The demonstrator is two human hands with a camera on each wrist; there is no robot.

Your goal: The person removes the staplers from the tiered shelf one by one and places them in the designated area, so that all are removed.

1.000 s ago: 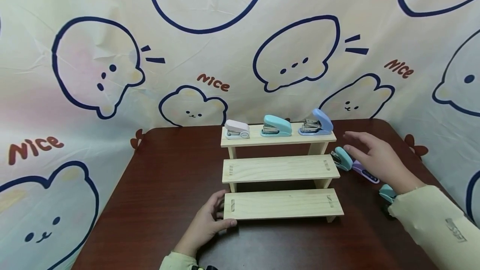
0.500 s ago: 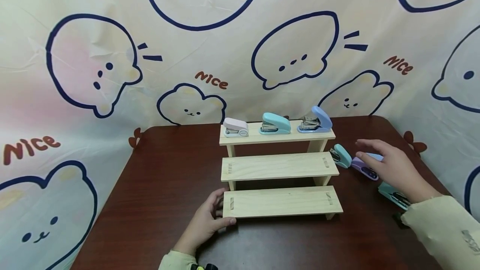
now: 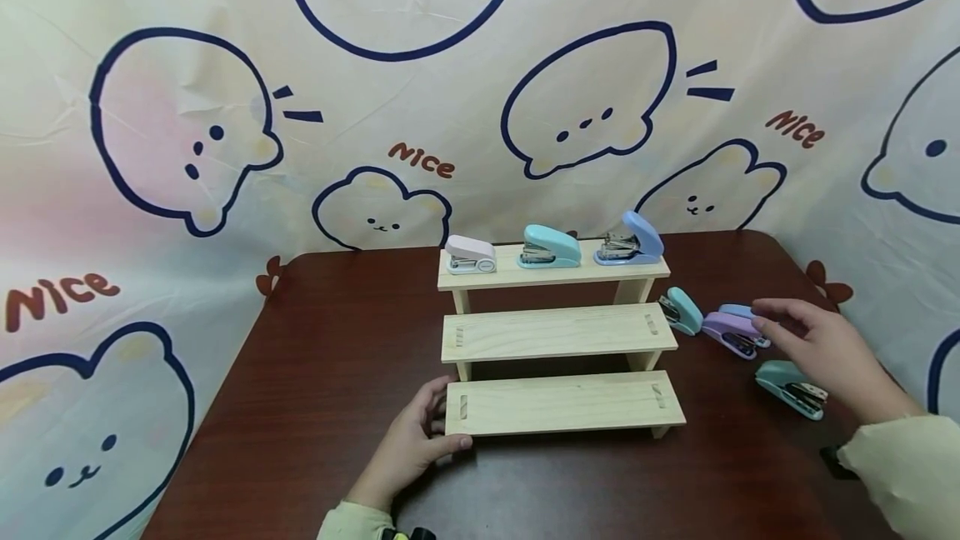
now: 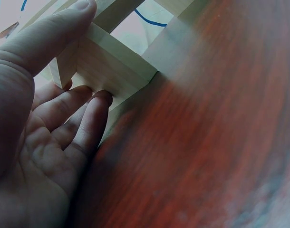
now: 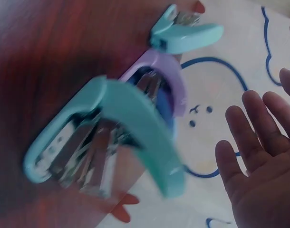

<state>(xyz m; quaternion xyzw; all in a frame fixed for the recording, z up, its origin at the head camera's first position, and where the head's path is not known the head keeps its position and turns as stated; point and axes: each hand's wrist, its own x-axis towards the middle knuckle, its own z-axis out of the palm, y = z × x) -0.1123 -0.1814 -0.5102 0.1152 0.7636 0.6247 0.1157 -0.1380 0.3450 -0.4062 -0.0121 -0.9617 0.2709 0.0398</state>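
A three-tier wooden shelf stands on the table. My left hand holds its lowest tier by the left end; the left wrist view shows the thumb over the board and fingertips against the side panel. My right hand hovers with fingers extended and nothing held, above staplers right of the shelf. Nearest it are a purple stapler, a partly hidden blue stapler and a teal stapler. Another teal stapler lies beside the middle tier. In the right wrist view, the near teal stapler appears large.
On the top tier sit a pale pink stapler, a turquoise stapler and a blue stapler with its arm raised. A printed cloth hangs behind the dark wooden table. A black object lies by the right sleeve.
My right hand has moved right and toward me, away from the shelf, uncovering the purple, blue and near teal staplers. The left hand keeps its place on the shelf.
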